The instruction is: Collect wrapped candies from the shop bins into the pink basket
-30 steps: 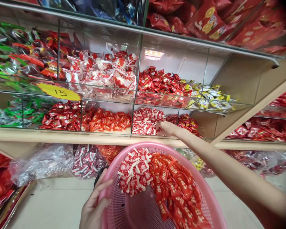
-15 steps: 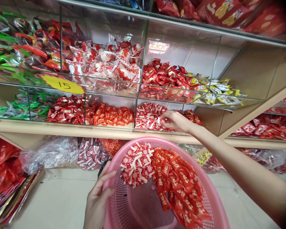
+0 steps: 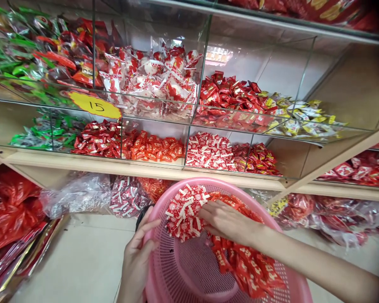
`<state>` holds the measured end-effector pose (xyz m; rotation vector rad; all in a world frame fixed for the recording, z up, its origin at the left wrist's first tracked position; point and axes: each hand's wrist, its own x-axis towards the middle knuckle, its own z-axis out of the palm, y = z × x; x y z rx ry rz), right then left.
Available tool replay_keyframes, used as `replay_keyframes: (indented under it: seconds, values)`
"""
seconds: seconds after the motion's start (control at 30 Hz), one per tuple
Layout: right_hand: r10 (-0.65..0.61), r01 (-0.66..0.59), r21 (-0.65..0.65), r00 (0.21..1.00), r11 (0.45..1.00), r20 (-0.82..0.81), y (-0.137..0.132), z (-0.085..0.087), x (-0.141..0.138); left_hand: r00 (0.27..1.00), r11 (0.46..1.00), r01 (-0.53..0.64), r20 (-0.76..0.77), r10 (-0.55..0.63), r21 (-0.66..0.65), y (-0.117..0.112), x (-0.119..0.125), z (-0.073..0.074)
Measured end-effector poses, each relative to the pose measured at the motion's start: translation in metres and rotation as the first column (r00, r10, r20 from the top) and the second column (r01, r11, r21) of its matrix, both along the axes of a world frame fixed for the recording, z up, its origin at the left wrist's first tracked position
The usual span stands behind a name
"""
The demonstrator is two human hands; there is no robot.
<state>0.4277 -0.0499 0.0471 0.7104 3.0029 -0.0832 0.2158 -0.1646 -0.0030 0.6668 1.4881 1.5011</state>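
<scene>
My left hand (image 3: 139,256) grips the left rim of a pink plastic basket (image 3: 159,263) with perforated walls. In the basket lie a heap of red-and-white wrapped candies (image 3: 183,214) on the left and orange-red wrapped candies (image 3: 249,269) with gold print on the right. My right hand (image 3: 227,221) reaches across the basket from the right. Its fingers are curled down at the right edge of the red-and-white candies, closed against them; the fingertips are partly hidden among the wrappers.
Behind the basket stands a shelf (image 3: 145,169) with glass-walled compartments. One holds more red-and-white candies (image 3: 210,151). A yellow tag marked 15 (image 3: 95,106) hangs on the glass. Plastic bags (image 3: 78,195) and a red bag (image 3: 14,210) lie below, by the tiled floor (image 3: 82,256).
My right hand has moved down from the red-and-white candies on the shelf into the basket. My left hand keeps its hold on the rim. The view has shifted slightly.
</scene>
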Motion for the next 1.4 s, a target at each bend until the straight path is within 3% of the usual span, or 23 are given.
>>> replay_keyframes:
  seconds: [0.43, 0.83, 1.23, 1.4]
  values:
    - [0.116, -0.115, 0.222, 0.993, 0.968, 0.008, -0.011, -0.023, -0.010, 1.000, 1.000, 0.007, -0.022, -0.007, 0.001, 0.000, 0.000, -0.001]
    - [0.129, -0.121, 0.293, 0.992, 0.948, -0.006, -0.006, -0.041, -0.018, 1.000, 1.000, 0.001, -0.022, -0.001, 0.000, 0.000, 0.000, -0.004]
    - [0.074, -0.068, 0.239, 0.997, 0.969, -0.016, -0.008, -0.031, -0.018, 1.000, 1.000, 0.014, -0.025, -0.014, 0.005, 0.000, -0.001, -0.003]
    - [0.034, -0.049, 0.251, 0.998, 0.967, 0.062, -0.011, -0.033, -0.019, 1.000, 1.000, 0.019, -0.016, -0.019, 0.015, -0.002, -0.001, -0.005]
